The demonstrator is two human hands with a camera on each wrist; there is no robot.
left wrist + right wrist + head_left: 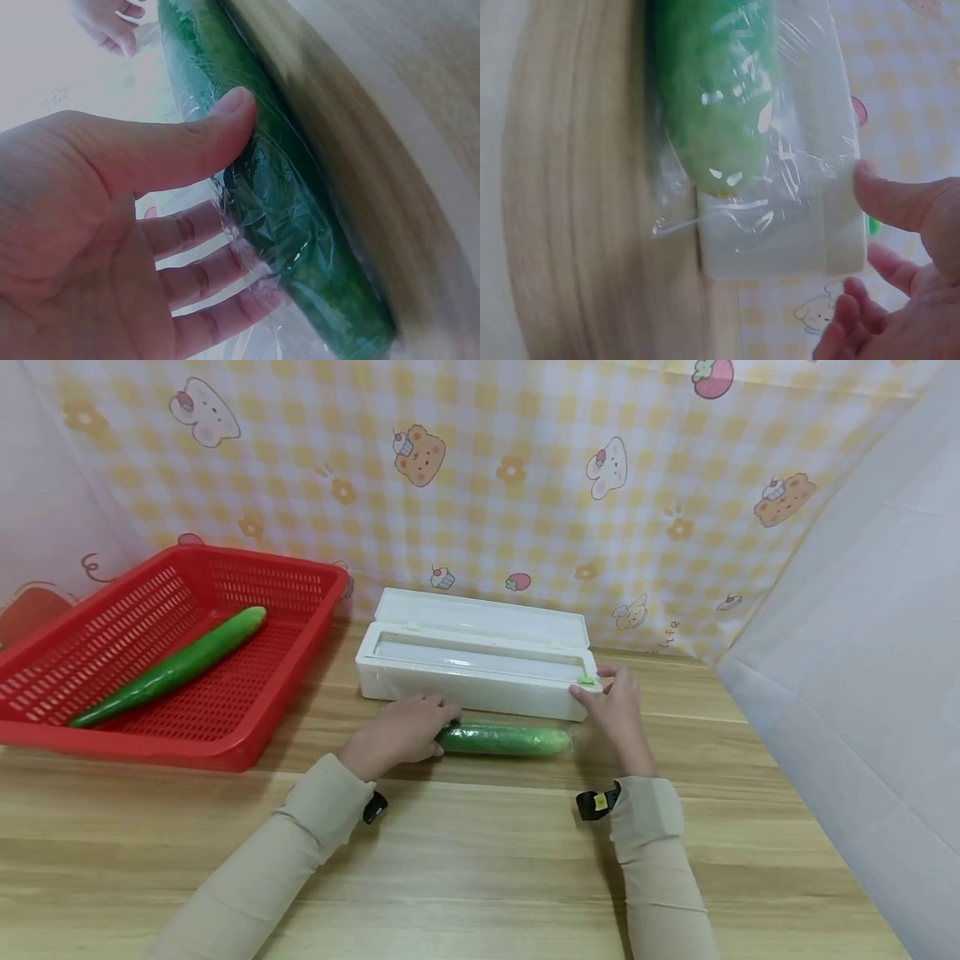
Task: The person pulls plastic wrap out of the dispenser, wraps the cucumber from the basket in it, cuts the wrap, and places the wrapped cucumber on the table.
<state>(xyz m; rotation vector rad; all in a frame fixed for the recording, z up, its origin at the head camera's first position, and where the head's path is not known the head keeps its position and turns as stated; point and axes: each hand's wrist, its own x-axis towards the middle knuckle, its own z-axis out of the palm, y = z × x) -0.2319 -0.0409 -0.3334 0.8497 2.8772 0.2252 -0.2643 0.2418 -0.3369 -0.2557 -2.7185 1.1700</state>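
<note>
A cucumber (pixel 506 739) wrapped in clear cling film lies lengthwise in front of a white cling film dispenser (pixel 480 689) whose lid stands open. My left hand (pixel 405 731) holds its left part, the thumb (pixel 236 112) on top and the other fingers behind the film. From the cucumber, film (pixel 765 217) stretches across to the dispenser's front. My right hand (pixel 618 706) grips the dispenser's right end, thumb (pixel 892 199) at its front edge and fingers round the corner. Beside that thumb sits a small green slide cutter (pixel 586 680).
A red plastic basket (pixel 240 747) stands on the left of the wooden table (pixel 480 868), another cucumber (pixel 180 668) lying in it. Behind the dispenser hangs a yellow checked curtain (pixel 495 468); a white sheet (pixel 847 635) hangs at the right.
</note>
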